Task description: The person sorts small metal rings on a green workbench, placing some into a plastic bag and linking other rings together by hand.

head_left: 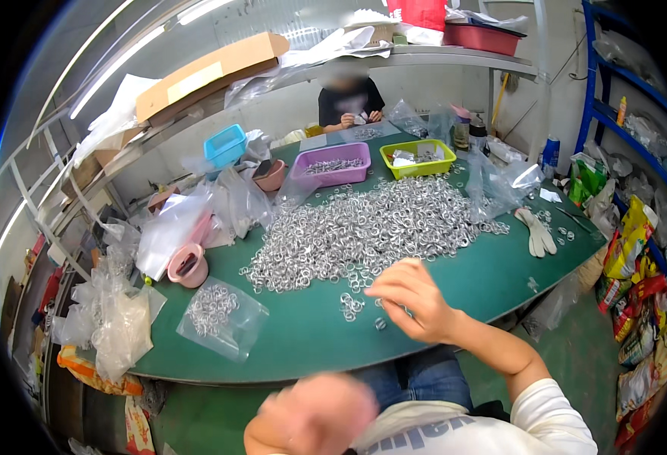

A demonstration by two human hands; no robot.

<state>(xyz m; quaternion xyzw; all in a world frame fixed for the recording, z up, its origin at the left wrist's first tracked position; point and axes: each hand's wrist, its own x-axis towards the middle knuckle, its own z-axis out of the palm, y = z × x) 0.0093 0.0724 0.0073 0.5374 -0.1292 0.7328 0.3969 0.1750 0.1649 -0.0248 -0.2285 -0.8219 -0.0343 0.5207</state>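
Note:
A wide heap of small silver metal rings covers the middle of the green table. My right hand rests at the heap's near edge, fingers curled over a few loose rings; whether it grips any is hidden. My left hand is blurred, close to my chest below the table edge, and what it holds cannot be made out. A clear plastic bag with rings inside lies flat to the left of my hands.
A purple tray and a yellow-green tray stand behind the heap, a blue basket and pink cups at left. White gloves lie at right. Another person works at the far end. Empty bags pile at left.

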